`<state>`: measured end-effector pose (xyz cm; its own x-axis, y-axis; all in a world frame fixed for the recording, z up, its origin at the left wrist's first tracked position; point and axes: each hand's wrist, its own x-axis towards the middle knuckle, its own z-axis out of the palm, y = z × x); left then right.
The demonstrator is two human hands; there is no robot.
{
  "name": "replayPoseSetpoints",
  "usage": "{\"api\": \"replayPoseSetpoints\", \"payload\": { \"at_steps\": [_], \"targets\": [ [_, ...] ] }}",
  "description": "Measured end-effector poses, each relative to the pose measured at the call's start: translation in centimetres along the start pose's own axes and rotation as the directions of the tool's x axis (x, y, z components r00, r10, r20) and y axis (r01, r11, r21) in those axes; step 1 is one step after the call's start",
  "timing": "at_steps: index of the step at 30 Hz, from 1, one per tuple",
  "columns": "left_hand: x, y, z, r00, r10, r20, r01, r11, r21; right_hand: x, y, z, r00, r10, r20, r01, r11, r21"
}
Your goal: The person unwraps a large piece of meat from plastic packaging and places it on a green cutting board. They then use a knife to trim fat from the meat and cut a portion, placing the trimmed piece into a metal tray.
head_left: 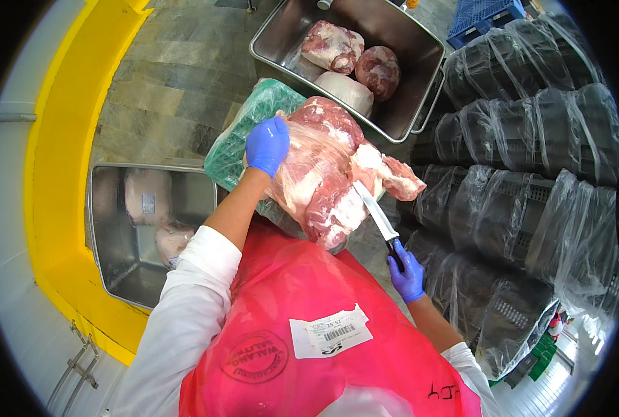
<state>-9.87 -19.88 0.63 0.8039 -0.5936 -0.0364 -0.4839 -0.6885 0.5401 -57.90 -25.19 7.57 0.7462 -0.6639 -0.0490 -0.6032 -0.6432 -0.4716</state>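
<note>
A large piece of raw meat [323,149] lies in front of me, partly covered by clear plastic film [302,163] on its left side. Under it, a green crate [236,139] wrapped in clear plastic shows at the upper left. My left hand [266,144], in a blue glove, is closed on the film at the meat's left edge. In my right hand [407,272], also gloved in blue, is a knife [377,212] with a dark handle and a pale blade. The blade's tip reaches the right side of the meat, beside a loose pinkish flap [400,178].
A metal tub [268,48] at the top holds several meat pieces. Another metal bin [125,281] at the left contains wrapped meat. Black crates [511,135] draped in clear plastic line the right side. A yellow barrier [45,187] curves along the left.
</note>
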Motion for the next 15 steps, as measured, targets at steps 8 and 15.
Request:
{"api": "replayPoseSetpoints", "payload": {
  "at_steps": [8, 15],
  "targets": [
    [0.3, -1.4, 0.8, 0.999, 0.040, -0.033, -0.039, 0.999, 0.034, 1.7, -7.0, -11.6, 0.965, 0.203, 0.167, -0.233, 0.954, 0.189],
    [-0.1, -0.3, -0.3, 1.000, 0.007, 0.000, -0.007, 1.000, -0.025, 6.1, -13.9, -18.4, 0.948, 0.071, 0.311, -0.011, 0.982, -0.190]
  ]
}}
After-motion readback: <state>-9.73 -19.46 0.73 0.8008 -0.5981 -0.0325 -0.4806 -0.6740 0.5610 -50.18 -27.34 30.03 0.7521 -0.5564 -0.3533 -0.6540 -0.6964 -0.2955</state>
